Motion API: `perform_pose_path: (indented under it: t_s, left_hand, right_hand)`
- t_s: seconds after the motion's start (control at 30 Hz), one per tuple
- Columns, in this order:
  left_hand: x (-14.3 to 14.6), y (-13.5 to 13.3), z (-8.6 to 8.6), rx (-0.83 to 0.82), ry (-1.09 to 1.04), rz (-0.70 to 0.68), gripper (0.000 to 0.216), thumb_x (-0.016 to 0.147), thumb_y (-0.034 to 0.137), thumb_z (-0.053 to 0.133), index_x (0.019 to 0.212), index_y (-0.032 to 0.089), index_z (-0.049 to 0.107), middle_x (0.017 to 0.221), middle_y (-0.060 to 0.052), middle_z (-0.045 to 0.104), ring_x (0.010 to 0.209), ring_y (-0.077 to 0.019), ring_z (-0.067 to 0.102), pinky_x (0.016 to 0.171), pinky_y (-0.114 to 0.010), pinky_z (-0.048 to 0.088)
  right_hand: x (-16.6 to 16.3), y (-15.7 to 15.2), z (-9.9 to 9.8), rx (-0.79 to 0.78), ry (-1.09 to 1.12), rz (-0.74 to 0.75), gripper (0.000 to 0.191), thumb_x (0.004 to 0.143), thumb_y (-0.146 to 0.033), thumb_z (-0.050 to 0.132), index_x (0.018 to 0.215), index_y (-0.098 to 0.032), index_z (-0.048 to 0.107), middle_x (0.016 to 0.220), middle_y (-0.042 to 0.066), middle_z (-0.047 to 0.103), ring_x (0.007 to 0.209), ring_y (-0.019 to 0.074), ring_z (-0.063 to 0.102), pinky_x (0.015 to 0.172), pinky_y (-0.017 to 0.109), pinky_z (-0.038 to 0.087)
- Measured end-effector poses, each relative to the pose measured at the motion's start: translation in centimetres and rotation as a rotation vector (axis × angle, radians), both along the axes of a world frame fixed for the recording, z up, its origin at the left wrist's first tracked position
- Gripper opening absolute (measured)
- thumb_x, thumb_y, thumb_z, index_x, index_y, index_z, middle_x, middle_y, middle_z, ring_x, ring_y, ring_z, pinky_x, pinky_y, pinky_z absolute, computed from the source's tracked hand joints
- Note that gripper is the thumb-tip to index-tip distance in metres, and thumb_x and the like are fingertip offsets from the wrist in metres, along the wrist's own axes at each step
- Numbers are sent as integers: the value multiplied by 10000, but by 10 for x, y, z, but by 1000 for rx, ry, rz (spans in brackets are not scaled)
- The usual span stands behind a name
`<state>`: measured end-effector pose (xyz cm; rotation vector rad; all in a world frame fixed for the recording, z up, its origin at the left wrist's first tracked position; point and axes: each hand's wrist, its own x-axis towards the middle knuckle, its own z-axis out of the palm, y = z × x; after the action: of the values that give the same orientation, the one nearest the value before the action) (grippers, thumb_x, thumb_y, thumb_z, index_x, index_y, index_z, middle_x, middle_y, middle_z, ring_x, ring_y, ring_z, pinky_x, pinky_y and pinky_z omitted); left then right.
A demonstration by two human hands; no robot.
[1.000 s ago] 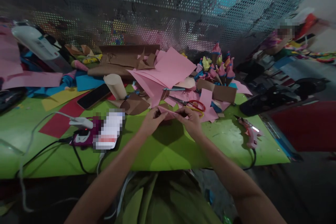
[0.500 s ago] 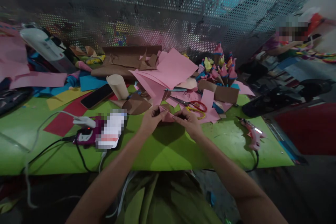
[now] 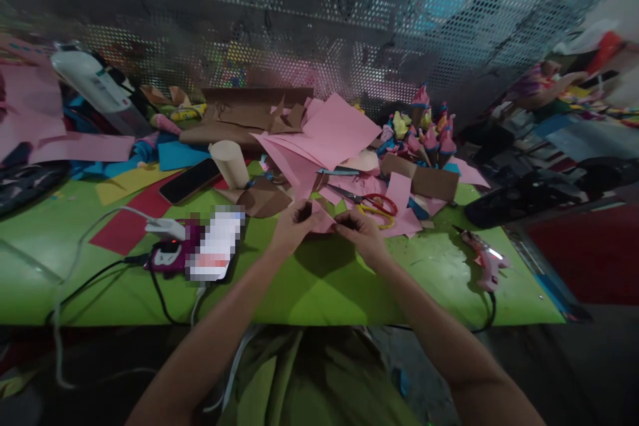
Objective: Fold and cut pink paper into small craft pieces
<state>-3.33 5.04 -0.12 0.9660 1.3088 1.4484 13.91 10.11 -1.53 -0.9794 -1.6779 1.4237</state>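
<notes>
My left hand (image 3: 292,229) and my right hand (image 3: 363,234) meet over the green table (image 3: 324,279), both pinched on one small piece of pink paper (image 3: 322,219). The left hand curls round its left end, the right hand's fingers grip its right end. Just beyond the hands lie red-handled scissors (image 3: 374,203) and a heap of pink paper sheets (image 3: 324,136).
A pink glue gun (image 3: 482,256) with a cord lies at the right. Left of my hands are a purple device (image 3: 172,254) with cables, a phone (image 3: 190,180) and a paper cone (image 3: 229,163). Paper ice-cream cones (image 3: 424,133) stand behind a cardboard strip (image 3: 424,176). A perforated metal screen (image 3: 319,26) backs the table.
Both hands have stayed together on the pink paper, working it between the fingers; its left end has been folded up. The view has shifted slightly.
</notes>
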Motion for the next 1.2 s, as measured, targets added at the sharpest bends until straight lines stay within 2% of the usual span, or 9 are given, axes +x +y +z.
perform_pose_path:
  t_s: [0.17, 0.27, 0.37, 0.47, 0.57, 0.7, 0.83, 0.97, 1.2]
  left_hand:
    - [-1, -2, 5, -97, -437, -111, 421, 699, 519, 740, 926, 164, 725, 862, -64, 726, 793, -186, 662, 705, -288, 540]
    - [-2, -3, 6, -125, -492, -212, 378, 662, 398, 797, 956, 169, 735, 889, -66, 735, 796, -180, 674, 728, -282, 547]
    - [-2, -3, 5, -93, -462, -246, 330, 628, 343, 837, 885, 169, 727, 839, -48, 722, 782, -176, 675, 752, -298, 552]
    - [-2, -2, 3, -63, -397, -164, 326, 605, 356, 856, 828, 176, 701, 789, -19, 693, 760, -164, 657, 762, -312, 547]
    - [-1, 0, 0, -39, -261, -64, 305, 640, 368, 826, 847, 184, 699, 822, -14, 692, 784, -160, 636, 783, -314, 525]
    - [0, 1, 1, 5, -39, -40, 215, 692, 344, 769, 812, 181, 696, 790, -9, 682, 787, -163, 613, 788, -307, 496]
    - [1, 0, 2, 27, 73, -90, 178, 722, 338, 733, 821, 194, 696, 785, -4, 682, 775, -166, 609, 756, -296, 482]
    - [0, 1, 2, 73, 109, -29, 187, 726, 345, 729, 840, 199, 697, 804, -6, 685, 764, -152, 596, 730, -273, 456]
    - [-2, 2, 3, 115, 121, 16, 121, 733, 317, 715, 743, 200, 683, 736, -1, 668, 728, -146, 579, 705, -266, 443]
  right_hand:
    - [1, 0, 0, -401, 235, 2, 295, 598, -402, 858, 746, -212, 687, 688, -20, 641, 625, 123, 546, 576, 238, 420]
    - [1, -1, 0, -609, 265, 71, 341, 536, -389, 899, 739, -209, 693, 636, -34, 607, 546, 89, 492, 509, 210, 374]
    - [1, -3, -2, -652, 251, 106, 376, 512, -397, 909, 781, -219, 717, 666, -26, 629, 566, 98, 513, 544, 223, 409]
    - [1, -4, -4, -507, 212, 46, 398, 535, -448, 884, 841, -242, 733, 742, -1, 669, 700, 160, 586, 647, 273, 468]
    - [2, -5, -1, -189, 144, -70, 295, 732, -511, 742, 873, -252, 729, 832, 20, 676, 833, 193, 595, 734, 307, 473]
    - [4, -4, 5, 70, 93, -108, 280, 817, -501, 655, 894, -235, 698, 832, 18, 645, 761, 170, 555, 683, 297, 439]
    - [2, -6, 7, 172, 6, -167, 211, 793, -421, 700, 801, -215, 660, 707, -4, 604, 645, 143, 491, 586, 270, 376]
    - [1, -7, 8, 235, -32, -207, 181, 808, -380, 678, 747, -213, 639, 663, -11, 586, 618, 140, 473, 569, 266, 358]
    - [2, -7, 10, 202, -4, -181, 182, 796, -388, 699, 758, -216, 651, 683, -6, 606, 637, 147, 497, 583, 274, 372]
